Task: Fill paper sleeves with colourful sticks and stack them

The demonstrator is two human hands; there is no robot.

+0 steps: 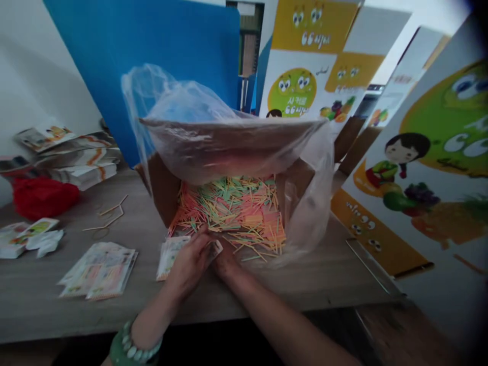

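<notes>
My left hand [194,256], with a green bangle and a beaded bracelet at its wrist, is closed on a small printed plastic packet [215,249]. Close beside it, my right hand [224,258] is partly covered by the packet and left hand, so its fingers are hidden. Just beyond both hands lies a heap of thin coloured sticks [244,206], pink, green, yellow and orange, in a cardboard box [158,188] turned with its opening toward me. A few sticks spill onto the table. Under the left hand is a small stack of packets [171,251].
A clear plastic liner [213,137] drapes over the box. Filled packets [102,269] lie to the left, near rubber bands, a red bag [43,197] and stacked printed packaging [84,157]. Printed cartons [430,168] stand at right, a blue panel [163,40] behind.
</notes>
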